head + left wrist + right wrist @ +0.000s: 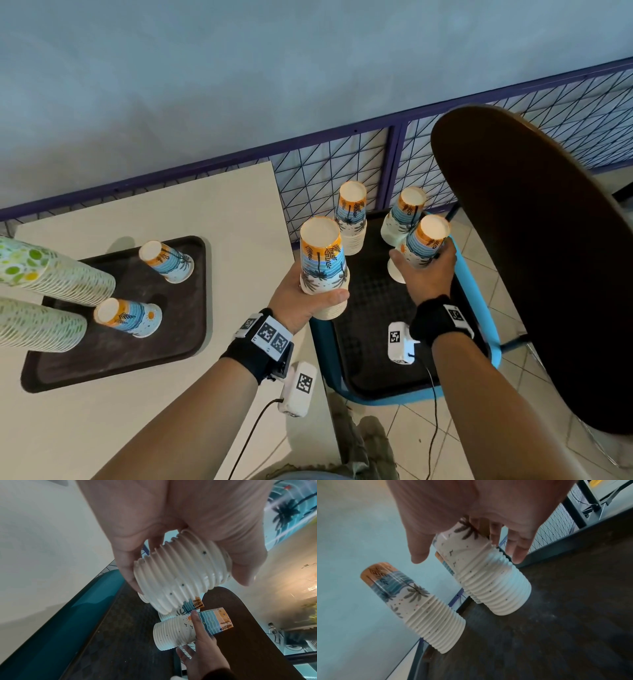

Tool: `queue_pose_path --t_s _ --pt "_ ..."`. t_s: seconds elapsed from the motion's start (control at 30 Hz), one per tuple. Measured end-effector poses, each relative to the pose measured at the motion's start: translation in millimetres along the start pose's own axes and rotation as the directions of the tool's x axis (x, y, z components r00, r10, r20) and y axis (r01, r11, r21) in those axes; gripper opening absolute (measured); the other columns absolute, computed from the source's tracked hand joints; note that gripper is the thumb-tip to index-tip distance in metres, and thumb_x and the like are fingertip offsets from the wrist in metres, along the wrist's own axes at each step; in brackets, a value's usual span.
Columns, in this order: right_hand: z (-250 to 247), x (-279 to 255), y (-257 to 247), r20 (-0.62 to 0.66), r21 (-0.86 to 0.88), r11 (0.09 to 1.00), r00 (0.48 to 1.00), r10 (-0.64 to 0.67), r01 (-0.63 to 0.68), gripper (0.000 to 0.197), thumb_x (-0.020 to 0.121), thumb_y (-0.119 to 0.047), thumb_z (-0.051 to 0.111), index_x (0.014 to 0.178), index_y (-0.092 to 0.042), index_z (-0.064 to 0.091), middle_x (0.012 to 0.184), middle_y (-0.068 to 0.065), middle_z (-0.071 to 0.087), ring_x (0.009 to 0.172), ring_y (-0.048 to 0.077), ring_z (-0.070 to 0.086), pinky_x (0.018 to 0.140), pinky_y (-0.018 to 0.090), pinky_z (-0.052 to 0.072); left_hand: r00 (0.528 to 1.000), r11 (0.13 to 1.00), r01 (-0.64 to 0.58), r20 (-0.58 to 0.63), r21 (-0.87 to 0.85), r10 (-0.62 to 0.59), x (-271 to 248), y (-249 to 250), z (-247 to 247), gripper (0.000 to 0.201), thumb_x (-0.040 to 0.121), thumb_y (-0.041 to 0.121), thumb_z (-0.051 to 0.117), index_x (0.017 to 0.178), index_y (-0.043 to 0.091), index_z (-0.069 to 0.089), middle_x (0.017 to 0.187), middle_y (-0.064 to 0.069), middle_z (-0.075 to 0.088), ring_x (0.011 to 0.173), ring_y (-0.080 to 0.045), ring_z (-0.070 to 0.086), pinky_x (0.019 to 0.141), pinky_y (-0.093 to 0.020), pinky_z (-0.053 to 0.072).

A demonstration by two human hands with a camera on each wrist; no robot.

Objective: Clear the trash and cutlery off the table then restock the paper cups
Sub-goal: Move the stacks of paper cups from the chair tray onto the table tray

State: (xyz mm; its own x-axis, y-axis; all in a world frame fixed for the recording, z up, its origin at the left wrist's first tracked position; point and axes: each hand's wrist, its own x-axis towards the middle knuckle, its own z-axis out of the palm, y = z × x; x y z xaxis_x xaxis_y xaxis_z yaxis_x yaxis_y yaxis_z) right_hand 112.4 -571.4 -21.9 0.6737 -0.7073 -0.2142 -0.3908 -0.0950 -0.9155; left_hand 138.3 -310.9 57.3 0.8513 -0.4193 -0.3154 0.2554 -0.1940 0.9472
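- the left hand point(301, 301) has its fingers curled around a stack of paper cups point(322, 263), upside down, long axis near upright, held in the air between the table point(222, 212) and the chair tray point(370, 359).
- the right hand point(428, 274) wraps a second stack point(423, 246), base up, at the chair tray's far right.
- the right wrist view shows that stack's rims point(501, 592) resting on the tray, fingers point(518, 550) only loosely around it.
- two single cups point(168, 262) stand inverted on the table tray point(113, 356).

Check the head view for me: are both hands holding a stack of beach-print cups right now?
Yes, the left hand grips one beach-print cup stack, and the right hand wraps around another stack.
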Motion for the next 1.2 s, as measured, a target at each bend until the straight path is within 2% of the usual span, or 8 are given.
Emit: queue_pose_path --t_s 0.2,0.43,0.53,0.63,0.77,0.87,1.0,1.2 --pt "9.1 9.3 0.5 0.053 0.009 1.0 0.998 0.02 -0.021 0.087 0.079 -0.034 0.085 0.151 -0.034 0.034 0.152 -0.008 0.05 0.143 0.019 0.045 0.12 0.049 0.035 1.0 1.0 -0.006 -0.006 0.021 0.006 -5.9 -0.7 -5.3 0.078 0.063 0.036 0.093 0.133 0.023 0.06 0.126 0.0 0.073 0.119 -0.021 0.068 0.109 -0.055 0.05" --pt "2.0 -2.9 6.4 -0.001 -0.209 0.978 1.0 0.012 -0.012 0.092 0.069 -0.028 0.089 0.145 -0.026 0.038 0.139 0.008 0.044 0.129 0.029 0.052 0.112 0.045 0.043 1.0 1.0 0.005 -0.028 0.01 -0.005 -15.4 -1.8 -9.0 0.078 0.061 0.038 0.091 0.132 0.023 0.061 0.126 0.002 0.073 0.119 -0.019 0.068 0.109 -0.053 0.05" --pt "1.4 -6.6 3.5 0.045 -0.295 0.955 0.999 -0.016 0.028 0.097 0.066 -0.023 0.089 0.144 -0.029 0.033 0.14 0.013 0.035 0.121 0.03 0.052 0.106 0.038 0.043 0.999 1.0 0.004 -0.036 -0.007 -0.004 -19.8 -4.8 -10.1 0.078 0.061 0.037 0.091 0.132 0.023 0.062 0.126 0.002 0.073 0.119 -0.02 0.068 0.109 -0.054 0.05" --pt "2.9 -8.1 2.0 0.095 -0.355 0.932 0.994 -0.045 0.077 0.1 0.06 -0.026 0.091 0.138 -0.039 0.03 0.138 0.011 0.032 0.12 0.034 0.051 0.107 0.048 0.047 0.999 1.0 -0.002 -0.037 -0.031 0.001 -23.9 -6.9 -13.3 0.077 0.063 0.035 0.091 0.132 0.02 0.062 0.125 0.0 0.074 0.118 -0.021 0.069 0.108 -0.054 0.05" --pt "4.0 -5.6 -2.3 0.089 -0.391 0.915 0.993 -0.072 0.101 0.096 0.055 -0.029 0.091 0.13 -0.034 0.033 0.131 0.01 0.038 0.119 0.034 0.05 0.103 0.054 0.049 1.0 1.0 -0.006 -0.027 -0.03 0.006 -28.2 -5.3 -18.5 0.074 0.063 0.036 0.091 0.13 0.021 0.064 0.123 0.001 0.075 0.116 -0.02 0.07 0.108 -0.054 0.051" --pt "5.2 -1.3 -7.2 0.129 -0.444 0.885 0.988 -0.087 0.136 0.097 0.056 -0.031 0.091 0.134 -0.033 0.032 0.133 0.011 0.038 0.121 0.036 0.049 0.103 0.055 0.048 0.999 0.999 -0.001 -0.033 -0.032 0.0 -30.3 -4.0 -22.8 0.074 0.062 0.038 0.09 0.129 0.023 0.064 0.123 0.002 0.075 0.116 -0.02 0.07 0.107 -0.055 0.051" --pt "5.2 -1.4 -5.5 0.147 -0.461 0.869 0.981 -0.125 0.18 0.092 0.063 -0.04 0.087 0.138 -0.043 0.034 0.136 0.011 0.039 0.124 0.039 0.048 0.105 0.057 0.046 1.0 1.0 -0.001 -0.029 -0.024 0.0 -31.1 0.5 -27.0 0.074 0.061 0.043 0.089 0.128 0.027 0.064 0.121 0.005 0.075 0.115 -0.019 0.069 0.105 -0.058 0.052" --pt "0.0 -10.9 2.7 0.063 -0.27 0.957 0.993 -0.096 0.109 0.09 0.064 -0.041 0.086 0.141 -0.04 0.04 0.135 0.008 0.048 0.123 0.028 0.054 0.108 0.052 0.046 0.999 0.999 0.002 -0.035 -0.038 -0.003 -34.8 6.0 -31.2 0.066 0.06 0.043 0.086 0.121 0.037 0.063 0.115 0.013 0.075 0.111 -0.012 0.069 0.102 -0.057 0.054"
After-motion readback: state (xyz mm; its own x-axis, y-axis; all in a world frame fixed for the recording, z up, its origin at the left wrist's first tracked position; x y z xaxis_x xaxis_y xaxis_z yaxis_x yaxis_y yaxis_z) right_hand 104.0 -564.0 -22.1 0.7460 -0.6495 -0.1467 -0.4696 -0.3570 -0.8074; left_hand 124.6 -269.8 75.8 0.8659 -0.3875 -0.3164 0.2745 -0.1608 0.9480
